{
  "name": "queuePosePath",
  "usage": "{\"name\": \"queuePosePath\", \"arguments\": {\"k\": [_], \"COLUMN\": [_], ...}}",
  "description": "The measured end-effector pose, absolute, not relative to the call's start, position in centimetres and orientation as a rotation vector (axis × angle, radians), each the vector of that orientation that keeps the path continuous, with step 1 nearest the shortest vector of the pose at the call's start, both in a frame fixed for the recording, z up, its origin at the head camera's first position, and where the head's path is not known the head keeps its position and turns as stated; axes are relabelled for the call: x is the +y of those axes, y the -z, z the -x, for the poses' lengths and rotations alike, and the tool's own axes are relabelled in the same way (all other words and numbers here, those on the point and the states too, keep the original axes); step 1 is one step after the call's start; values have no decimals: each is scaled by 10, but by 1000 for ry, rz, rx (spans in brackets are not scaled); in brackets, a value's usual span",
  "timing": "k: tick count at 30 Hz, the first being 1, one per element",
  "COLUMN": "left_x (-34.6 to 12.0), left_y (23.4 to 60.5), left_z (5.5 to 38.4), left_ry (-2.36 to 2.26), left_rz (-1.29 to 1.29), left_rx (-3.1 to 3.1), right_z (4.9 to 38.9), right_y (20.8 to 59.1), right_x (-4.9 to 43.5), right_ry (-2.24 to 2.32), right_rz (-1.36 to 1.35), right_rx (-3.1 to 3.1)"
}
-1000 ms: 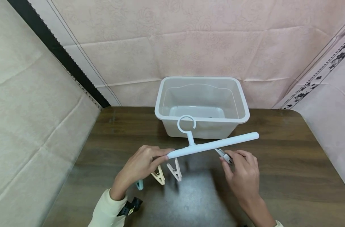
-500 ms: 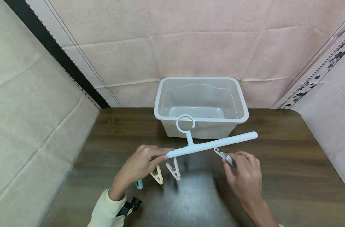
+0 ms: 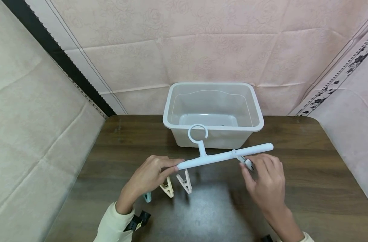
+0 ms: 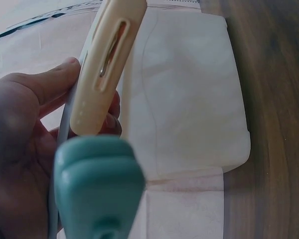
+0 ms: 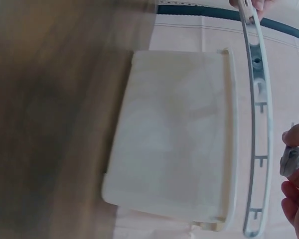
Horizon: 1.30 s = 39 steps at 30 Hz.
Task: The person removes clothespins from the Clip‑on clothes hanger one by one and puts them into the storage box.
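Observation:
A pale clip hanger (image 3: 215, 159) with a round hook is held over the table, its right end higher. My left hand (image 3: 152, 173) grips its left end between thumb and fingers. Below that side hang a pale pink clip (image 3: 187, 184), a cream clip (image 3: 168, 189) and a teal clip (image 3: 147, 197) partly behind the hand. My right hand (image 3: 268, 179) pinches a grey clip (image 3: 247, 163); the clip's small hook overlaps the bar in the head view. Three crosspieces show inside the hanger's underside (image 5: 254, 149) in the right wrist view, where the grey clip lies beside it.
A light grey plastic bin (image 3: 214, 137) stands at the back of the wooden table (image 3: 129, 134), just beyond the hanger. Pale patterned cloth (image 3: 208, 50) hangs behind and along both sides. A black wrist strap (image 3: 138, 220) sits on the left wrist.
My right hand has moved a little right with the grey clip. Its hook has come up from below the bar to overlap it. My left hand keeps its grip.

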<state>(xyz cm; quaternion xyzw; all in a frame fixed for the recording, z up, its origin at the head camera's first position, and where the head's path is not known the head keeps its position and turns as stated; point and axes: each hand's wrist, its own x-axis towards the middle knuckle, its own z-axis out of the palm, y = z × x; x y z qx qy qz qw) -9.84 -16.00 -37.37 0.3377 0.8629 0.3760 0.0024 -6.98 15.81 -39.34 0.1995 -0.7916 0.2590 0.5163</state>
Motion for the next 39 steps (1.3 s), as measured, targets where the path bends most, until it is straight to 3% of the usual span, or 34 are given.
{"name": "queuePosePath", "arguments": {"k": [39], "left_x": [-165], "left_y": [377], "left_z": [98], "left_ry": [-1146], "left_rz": [-1045], "left_rx": [2705], "right_z": [134], "right_y": [339], "right_x": [177], "right_ry": [-705], "right_rz": [-374], "right_rx": [-2157]}}
